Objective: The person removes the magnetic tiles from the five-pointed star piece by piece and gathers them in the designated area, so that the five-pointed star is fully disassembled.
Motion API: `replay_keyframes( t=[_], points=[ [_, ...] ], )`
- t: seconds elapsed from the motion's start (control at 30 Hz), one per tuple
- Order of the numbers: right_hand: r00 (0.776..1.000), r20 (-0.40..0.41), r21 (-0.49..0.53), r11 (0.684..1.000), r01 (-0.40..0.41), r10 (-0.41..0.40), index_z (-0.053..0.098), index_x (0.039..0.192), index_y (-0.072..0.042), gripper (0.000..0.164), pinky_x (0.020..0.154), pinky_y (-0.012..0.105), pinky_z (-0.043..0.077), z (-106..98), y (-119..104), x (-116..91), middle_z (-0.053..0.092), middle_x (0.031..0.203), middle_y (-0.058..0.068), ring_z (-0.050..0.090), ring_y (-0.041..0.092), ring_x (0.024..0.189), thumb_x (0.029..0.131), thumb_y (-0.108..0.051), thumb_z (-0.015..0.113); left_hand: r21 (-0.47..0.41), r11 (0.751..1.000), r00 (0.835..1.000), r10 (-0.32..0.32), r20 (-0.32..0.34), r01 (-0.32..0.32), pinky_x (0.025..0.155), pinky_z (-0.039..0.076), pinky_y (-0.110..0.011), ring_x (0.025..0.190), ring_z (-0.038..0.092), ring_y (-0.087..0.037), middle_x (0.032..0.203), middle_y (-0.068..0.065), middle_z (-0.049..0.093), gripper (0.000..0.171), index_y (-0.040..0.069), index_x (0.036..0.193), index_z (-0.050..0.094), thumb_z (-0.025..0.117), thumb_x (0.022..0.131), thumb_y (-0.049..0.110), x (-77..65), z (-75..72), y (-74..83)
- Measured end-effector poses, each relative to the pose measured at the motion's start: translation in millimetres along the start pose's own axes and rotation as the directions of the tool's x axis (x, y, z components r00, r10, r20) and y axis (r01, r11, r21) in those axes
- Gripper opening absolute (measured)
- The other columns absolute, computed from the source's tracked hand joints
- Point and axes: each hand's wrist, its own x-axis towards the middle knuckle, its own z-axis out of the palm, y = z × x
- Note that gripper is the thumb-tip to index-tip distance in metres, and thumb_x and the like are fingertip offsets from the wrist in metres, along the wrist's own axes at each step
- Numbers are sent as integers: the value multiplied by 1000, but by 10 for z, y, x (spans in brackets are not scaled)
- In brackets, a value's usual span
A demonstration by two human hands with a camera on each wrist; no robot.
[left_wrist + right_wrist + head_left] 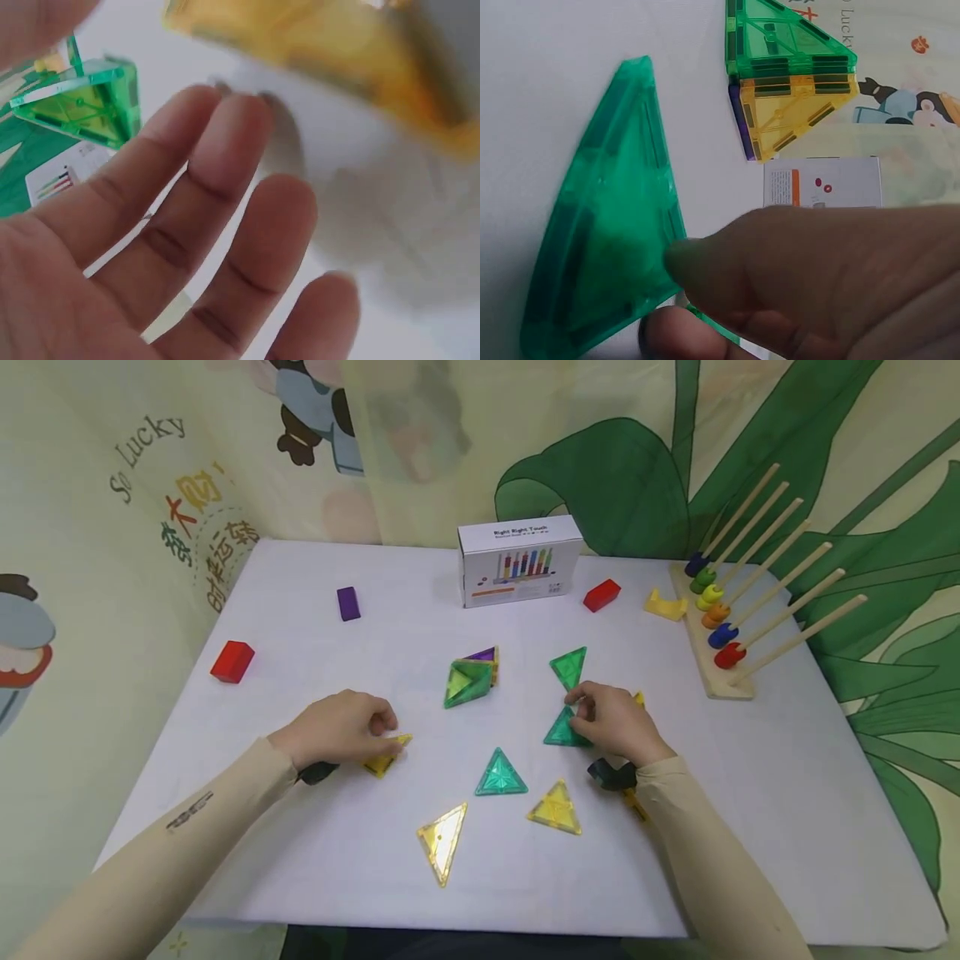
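In the head view my left hand (348,727) is over a yellow triangular magnetic tile (384,760) that lies left of centre. The left wrist view shows its fingers (247,142) loosely bent and apart, with the blurred yellow tile beyond them. My right hand (615,718) pinches a green triangular tile (615,225) at its edge, thumb on the near face and a fingertip at the lower edge. Another green triangular tile (569,667) lies just beyond that hand. Between the hands stands a small joined build (468,683) of green, yellow and purple tiles.
Nearer the front lie a teal triangle (501,775), a yellow triangle (557,810) and a long yellow triangle (442,843). Red blocks (232,662), a purple block (348,603) and a white box (521,564) stand farther back. A wooden peg rack (708,643) is at right.
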Motion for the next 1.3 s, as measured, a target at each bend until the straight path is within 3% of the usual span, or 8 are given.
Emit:
replay_keyframes(
  t=[0.1, 0.27, 0.4, 0.53, 0.77, 0.97, 1.13, 1.3],
  points=[
    [999, -33, -1, 1000, 17, -17, 71, 121, -6, 28, 66, 27, 48, 9, -41, 6, 66, 91, 9, 57, 22, 78, 95, -14, 65, 30, 999, 997, 24, -71, -22, 79, 55, -35, 86, 62, -18, 96, -1, 72, 29, 12, 112, 74, 73, 94, 35, 158, -55, 82],
    [995, -86, 42, 998, 46, -42, 73, 117, -8, 24, 66, 29, 46, 47, -180, 30, 69, 97, 9, 55, 22, 76, 99, -21, 66, 90, 989, 972, 133, -192, -117, 100, 56, -47, 111, 66, -28, 121, -9, 73, 36, 10, 131, 68, 71, 97, 20, 526, -180, 279],
    [995, -83, 104, 993, 64, -55, 73, 114, -8, 21, 62, 29, 44, 123, -314, 49, 67, 97, 10, 51, 21, 68, 99, -22, 68, 114, 976, 966, 204, -159, -187, 110, 51, -49, 124, 62, -31, 133, -8, 71, 39, 11, 136, 67, 71, 97, 18, 801, -227, 356],
    [994, -70, 140, 986, 94, -85, 73, 111, -9, 18, 60, 27, 43, 187, -416, 48, 66, 94, 8, 50, 19, 66, 98, -20, 69, 101, 974, 972, 213, -97, -204, 109, 51, -47, 119, 65, -27, 125, -6, 75, 32, 13, 128, 73, 71, 98, 23, 958, -207, 358],
    [989, -50, 176, 974, 144, -137, 75, 108, -11, 16, 61, 27, 45, 222, -532, 67, 70, 90, 4, 54, 18, 68, 98, -22, 70, 111, 984, 974, 159, -164, -142, 86, 54, -39, 91, 63, -21, 98, -1, 77, 29, 12, 114, 78, 76, 95, 34, 932, -116, 384],
    [987, -51, 131, 979, 156, -150, 78, 107, -12, 20, 67, 28, 49, 296, -678, 152, 73, 88, 2, 58, 19, 76, 99, -29, 71, 103, 991, 960, 112, -257, -88, 63, 46, -29, 66, 56, -16, 70, 1, 64, 25, 10, 97, 74, 76, 93, 35, 814, -14, 442],
    [982, -83, 74, 982, 176, -170, 81, 106, -12, 29, 74, 30, 52, 371, -821, 240, 77, 88, 0, 64, 16, 82, 96, -38, 74, 87, 994, 951, 91, -294, -69, 58, 45, -29, 62, 56, -15, 69, 1, 66, 27, 10, 88, 73, 78, 90, 37, 771, 68, 485],
    [984, -110, 25, 990, 141, -138, 82, 108, -11, 34, 75, 33, 55, 434, -893, 310, 79, 88, 1, 69, 17, 84, 93, -41, 77, 62, 996, 963, 77, -257, -63, 57, 48, -30, 62, 58, -14, 69, 1, 68, 27, 10, 92, 74, 83, 84, 34, 785, 115, 522]
  ],
)
